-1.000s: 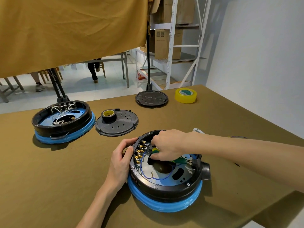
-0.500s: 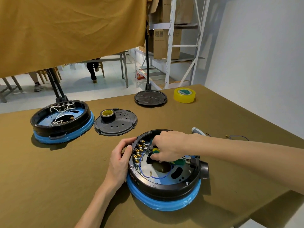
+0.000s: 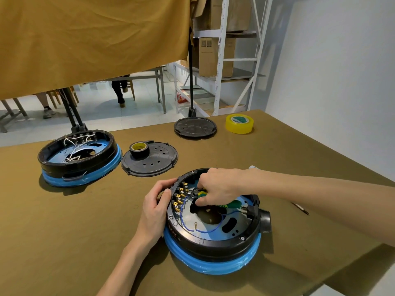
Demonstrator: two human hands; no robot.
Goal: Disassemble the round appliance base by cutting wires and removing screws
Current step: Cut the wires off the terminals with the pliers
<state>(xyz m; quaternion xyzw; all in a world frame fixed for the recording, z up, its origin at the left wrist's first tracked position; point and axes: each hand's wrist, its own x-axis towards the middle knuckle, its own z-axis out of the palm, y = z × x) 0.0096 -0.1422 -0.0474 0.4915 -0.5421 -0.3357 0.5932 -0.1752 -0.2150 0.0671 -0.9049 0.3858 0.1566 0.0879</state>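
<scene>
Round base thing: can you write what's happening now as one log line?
step: cutting wires | right hand grips green-handled cutters inside round base | left hand holds base rim | blue wire loose inside

Single head view; looks forward and down, close over table; far room perhaps distorted.

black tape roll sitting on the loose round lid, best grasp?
Pinch the black tape roll with yellow inner core across its outer wall, coming straight down from above. It lies flat, hole up, on the perforated black round lid, so both sides are free and a pad could also go inside the core.
</scene>
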